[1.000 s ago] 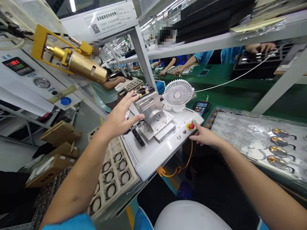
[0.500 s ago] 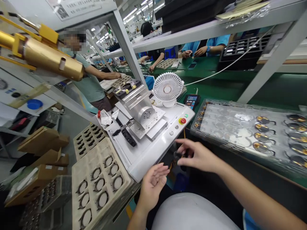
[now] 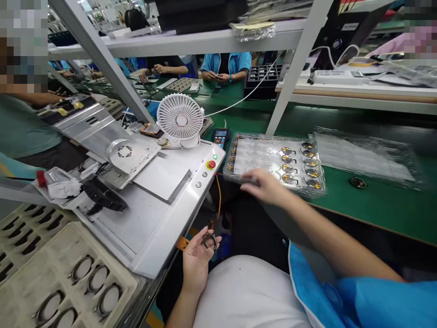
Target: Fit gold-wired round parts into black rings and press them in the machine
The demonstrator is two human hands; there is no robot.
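Above my lap, my left hand (image 3: 198, 259) holds a round dark-rimmed watch case (image 3: 209, 242) between its fingers. My right hand (image 3: 261, 184) is raised at the near left edge of the clear plastic tray (image 3: 252, 152), fingers bent and apart, with nothing visible in it. Round parts with gold-coloured flex tails (image 3: 288, 168) lie in that tray in two columns. On the left, a beige tray (image 3: 44, 266) carries several round watch cases (image 3: 97, 279).
A white machine bed (image 3: 150, 228) bears a metal fixture (image 3: 119, 150), a white fan (image 3: 180, 119) and a red button (image 3: 212, 164). On the green bench lie another plastic tray (image 3: 365, 155) and a loose round part (image 3: 358, 182). Other people sit beyond the shelf.
The view has swung right. The dark round part that was in my right hand now appears in my left hand, and my right hand has moved to the plastic tray's edge.
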